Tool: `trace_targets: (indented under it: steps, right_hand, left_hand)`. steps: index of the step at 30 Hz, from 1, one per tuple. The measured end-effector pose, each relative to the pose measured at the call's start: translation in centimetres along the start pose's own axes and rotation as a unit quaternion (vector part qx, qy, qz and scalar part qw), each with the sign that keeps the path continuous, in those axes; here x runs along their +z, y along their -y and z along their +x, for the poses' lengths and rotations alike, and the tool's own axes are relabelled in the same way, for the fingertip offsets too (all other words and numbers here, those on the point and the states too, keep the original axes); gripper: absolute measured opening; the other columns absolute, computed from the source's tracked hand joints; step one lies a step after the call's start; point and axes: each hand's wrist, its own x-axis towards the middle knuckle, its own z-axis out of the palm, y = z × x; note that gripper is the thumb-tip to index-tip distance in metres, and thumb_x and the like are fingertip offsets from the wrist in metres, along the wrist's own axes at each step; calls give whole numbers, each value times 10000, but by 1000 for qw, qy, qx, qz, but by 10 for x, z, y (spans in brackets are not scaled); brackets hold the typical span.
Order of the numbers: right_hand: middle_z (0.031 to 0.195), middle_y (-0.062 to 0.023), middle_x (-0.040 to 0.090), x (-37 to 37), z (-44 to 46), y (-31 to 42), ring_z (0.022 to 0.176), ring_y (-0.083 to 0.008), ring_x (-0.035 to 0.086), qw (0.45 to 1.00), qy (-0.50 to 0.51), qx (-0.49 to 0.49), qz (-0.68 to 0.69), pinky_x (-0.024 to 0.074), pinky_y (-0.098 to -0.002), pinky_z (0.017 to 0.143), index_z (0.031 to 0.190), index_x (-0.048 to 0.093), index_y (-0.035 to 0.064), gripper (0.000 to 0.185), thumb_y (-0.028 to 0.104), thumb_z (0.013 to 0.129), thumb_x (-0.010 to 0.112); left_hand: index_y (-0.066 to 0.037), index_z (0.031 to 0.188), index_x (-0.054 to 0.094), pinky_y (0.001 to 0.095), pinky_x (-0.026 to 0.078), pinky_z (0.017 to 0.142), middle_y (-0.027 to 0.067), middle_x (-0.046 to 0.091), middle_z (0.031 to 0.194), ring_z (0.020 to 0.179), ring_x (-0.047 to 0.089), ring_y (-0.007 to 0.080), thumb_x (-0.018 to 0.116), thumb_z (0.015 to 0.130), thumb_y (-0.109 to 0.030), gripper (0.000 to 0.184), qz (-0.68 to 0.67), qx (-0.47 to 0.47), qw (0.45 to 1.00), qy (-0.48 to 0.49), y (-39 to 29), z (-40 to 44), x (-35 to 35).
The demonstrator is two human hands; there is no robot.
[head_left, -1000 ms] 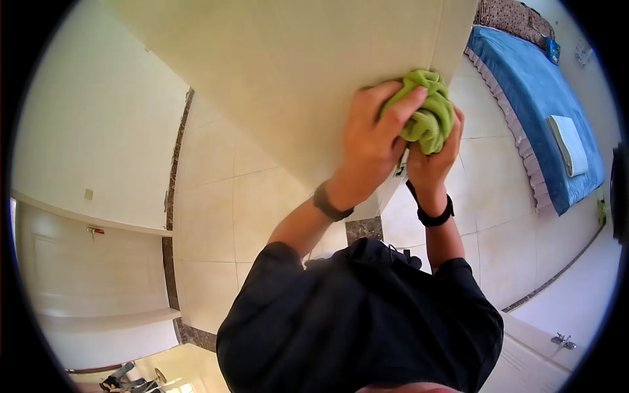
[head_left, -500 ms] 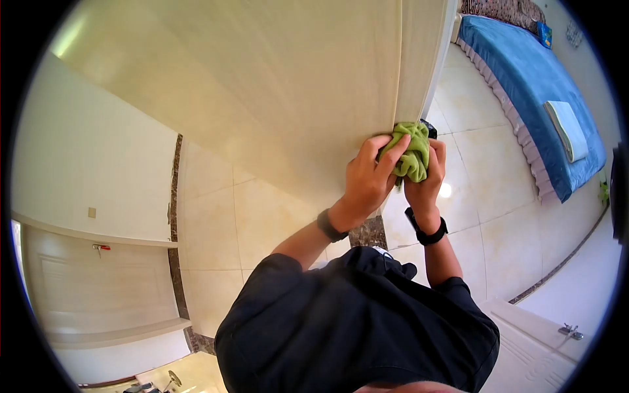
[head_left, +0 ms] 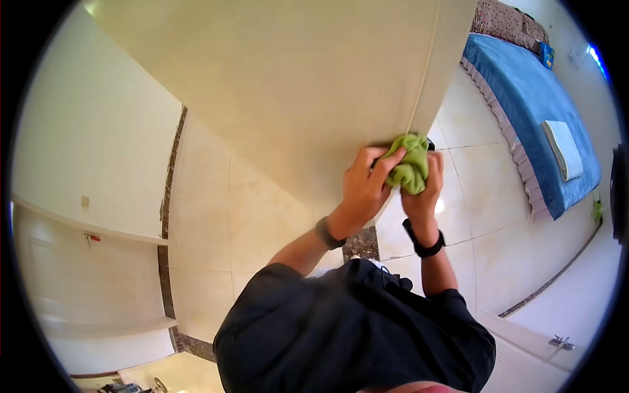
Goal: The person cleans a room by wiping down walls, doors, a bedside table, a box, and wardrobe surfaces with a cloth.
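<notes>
A bunched green cloth (head_left: 409, 164) is pressed against the edge of a cream-coloured upright panel (head_left: 295, 85), which may be a door or door frame. My left hand (head_left: 362, 185) grips the cloth from the left, its fingers bent over the front. From the right, my right hand (head_left: 424, 190) wraps round the same cloth. A small dark object shows just behind the cloth at the panel's edge; I cannot make out what it is. Both wrists wear dark bands.
Beyond the panel, a bed with a blue cover (head_left: 534, 111) carries a folded white cloth (head_left: 562, 150). Cream floor tiles (head_left: 255, 223) stretch on both sides. A closed door (head_left: 92, 275) is at the left, and another white door with a metal handle (head_left: 561, 342) at lower right.
The view has tilted and shifted a little. Both hands and the cloth appear slightly lower in the picture, still at the panel's edge, with the grip on the cloth kept.
</notes>
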Motion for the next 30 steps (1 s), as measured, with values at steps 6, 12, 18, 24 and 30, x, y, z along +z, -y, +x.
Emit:
trace_targets:
  steps: [6, 12, 18, 24, 30]
  right_hand:
    - [955, -182, 517, 50, -55, 16, 871, -361, 540, 998, 56, 7, 1, 468, -406, 738, 1021, 590, -20, 411, -3, 640, 743]
    - [985, -155, 543, 95, -31, 71, 858, -334, 578, 987, 97, -61, 109, 497, -387, 698, 1082, 626, 51, 451, -19, 646, 713]
    - [1005, -153, 555, 72, 38, 103, 886, -342, 587, 987, 44, -90, 123, 505, -395, 714, 1126, 623, 82, 502, -35, 643, 695]
    - [991, -150, 583, 7, 80, 84, 926, -302, 583, 994, -64, -51, 66, 473, -347, 810, 1078, 603, -26, 388, -37, 698, 683]
    - [918, -141, 549, -12, 46, 41, 841, -297, 561, 999, 8, 6, 32, 460, -333, 747, 994, 606, -25, 311, -39, 692, 680]
  left_hand:
    - [-110, 1154, 616, 371, 532, 667, 116, 617, 1040, 855, 635, 309, 697, 682, 65, 510, 49, -26, 998, -33, 40, -65, -36]
    - [-60, 1175, 592, 373, 491, 830, 144, 586, 1087, 1005, 573, 299, 708, 752, 27, 447, 66, -80, 973, -206, 59, -72, -85]
    - [-70, 1171, 614, 364, 487, 814, 122, 560, 1071, 1002, 563, 272, 701, 781, 15, 408, 53, -14, 962, -269, 27, 20, -89]
    - [-133, 1203, 630, 342, 500, 714, 101, 573, 1005, 880, 595, 244, 714, 708, 42, 532, 82, 71, 983, -146, -21, 84, -49]
    - [-115, 1205, 626, 325, 508, 643, 110, 580, 1019, 814, 608, 249, 709, 700, 61, 541, 22, 46, 996, -76, -9, 41, -14]
